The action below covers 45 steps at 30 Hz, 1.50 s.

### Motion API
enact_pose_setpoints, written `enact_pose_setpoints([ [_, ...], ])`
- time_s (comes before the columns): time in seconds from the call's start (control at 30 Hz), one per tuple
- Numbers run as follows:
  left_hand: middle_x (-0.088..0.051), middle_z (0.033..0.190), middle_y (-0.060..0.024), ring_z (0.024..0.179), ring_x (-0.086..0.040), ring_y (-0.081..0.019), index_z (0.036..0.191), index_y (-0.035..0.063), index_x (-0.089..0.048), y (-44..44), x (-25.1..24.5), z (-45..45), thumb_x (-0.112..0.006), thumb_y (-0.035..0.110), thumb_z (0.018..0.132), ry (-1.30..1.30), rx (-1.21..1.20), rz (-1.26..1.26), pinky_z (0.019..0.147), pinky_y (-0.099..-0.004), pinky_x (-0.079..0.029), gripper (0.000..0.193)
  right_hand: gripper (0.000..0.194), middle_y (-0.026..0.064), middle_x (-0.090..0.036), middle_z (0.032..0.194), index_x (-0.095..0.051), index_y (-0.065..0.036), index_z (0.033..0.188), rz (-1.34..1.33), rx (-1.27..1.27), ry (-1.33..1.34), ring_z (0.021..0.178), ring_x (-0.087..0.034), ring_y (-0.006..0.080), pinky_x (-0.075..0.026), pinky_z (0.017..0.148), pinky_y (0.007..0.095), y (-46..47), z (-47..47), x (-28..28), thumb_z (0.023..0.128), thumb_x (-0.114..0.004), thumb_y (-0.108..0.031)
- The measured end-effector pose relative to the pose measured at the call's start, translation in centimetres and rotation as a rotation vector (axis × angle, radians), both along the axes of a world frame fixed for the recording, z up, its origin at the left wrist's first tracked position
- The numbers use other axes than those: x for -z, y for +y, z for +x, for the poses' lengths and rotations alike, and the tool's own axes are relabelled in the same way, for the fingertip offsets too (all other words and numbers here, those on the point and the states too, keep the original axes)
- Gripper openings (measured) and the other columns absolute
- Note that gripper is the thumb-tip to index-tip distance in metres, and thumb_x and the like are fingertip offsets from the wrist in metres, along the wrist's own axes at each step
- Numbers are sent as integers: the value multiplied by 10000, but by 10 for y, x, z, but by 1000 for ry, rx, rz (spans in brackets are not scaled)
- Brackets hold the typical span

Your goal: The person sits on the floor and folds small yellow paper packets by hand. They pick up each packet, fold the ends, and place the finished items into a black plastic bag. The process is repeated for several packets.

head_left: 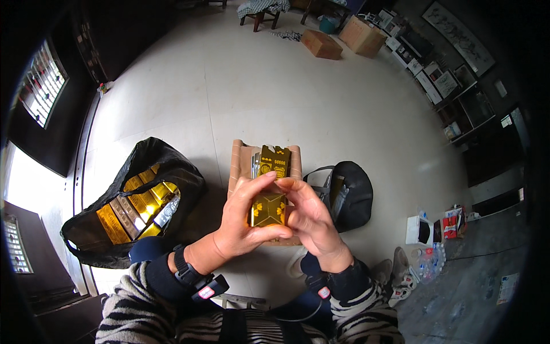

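My left hand grips a small gold foil paper block between thumb and fingers, its folded end facing up. My right hand is at the block's right side, slightly blurred, fingers bent; whether it grips the block is unclear. Both index fingertips come close together above the block. Beyond them, a stack of gold printed foil sheets rests on a tan support with raised, rounded sides. Left of my hands, a black plastic bag holds several gold and silver foil blocks.
A black bag with a handle stands right of the tan support, with plastic-wrapped contents. Further right are shoes, plastic bottles and a white box. Cardboard boxes and a cloth-covered stool stand across the tiled floor.
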State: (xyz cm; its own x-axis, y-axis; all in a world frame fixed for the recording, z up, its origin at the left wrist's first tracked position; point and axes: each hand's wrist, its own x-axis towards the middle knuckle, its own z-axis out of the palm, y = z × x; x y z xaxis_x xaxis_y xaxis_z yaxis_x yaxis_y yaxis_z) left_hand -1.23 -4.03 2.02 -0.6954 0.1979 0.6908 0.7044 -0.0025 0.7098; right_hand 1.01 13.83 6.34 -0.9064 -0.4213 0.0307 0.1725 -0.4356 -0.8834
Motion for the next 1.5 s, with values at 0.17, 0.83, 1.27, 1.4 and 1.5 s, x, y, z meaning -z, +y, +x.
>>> enact_pose_setpoints([
  [0.17,-544,1287,-168,1091,-532,-243,1435,-21,-389,-8,-7,-2,-771,512,822,105,44,-99,985,-383,-414,897,704,128,-583,1310,-444,-22,1400,526,98,408,1202,-596,206,-504,979,338,-5,5,11,803,-816,-62],
  [0.83,-451,1458,-173,1379,-414,-292,1440,-1,-387,19,-7,12,-552,74,958,-334,156,220,1154,-390,-304,515,629,205,-601,1325,-450,28,1377,1190,688,1058,1119,-648,386,-559,880,406,-11,-1,33,857,-750,-161],
  [1.27,-475,1441,-163,1360,-444,-286,1396,6,-448,17,-7,6,-553,142,1007,-410,182,248,1145,-384,-326,425,669,213,-578,1339,-437,16,1390,1210,641,1058,1171,-617,383,-537,949,407,-12,-2,27,807,-757,-64],
  [1.4,-482,1424,-161,1335,-463,-284,1375,9,-474,14,-7,1,-552,142,1011,-401,235,243,1133,-384,-340,395,738,182,-571,1359,-418,-31,1436,1146,506,968,1196,-604,375,-536,952,403,-3,-7,19,774,-743,-10],
  [1.5,-485,1409,-163,1310,-476,-291,1341,16,-498,12,-7,-2,-557,145,1010,-304,178,137,1118,-392,-352,360,766,163,-574,1360,-430,-68,1446,1118,434,941,1158,-628,366,-556,909,401,7,-12,12,756,-759,-32],
])
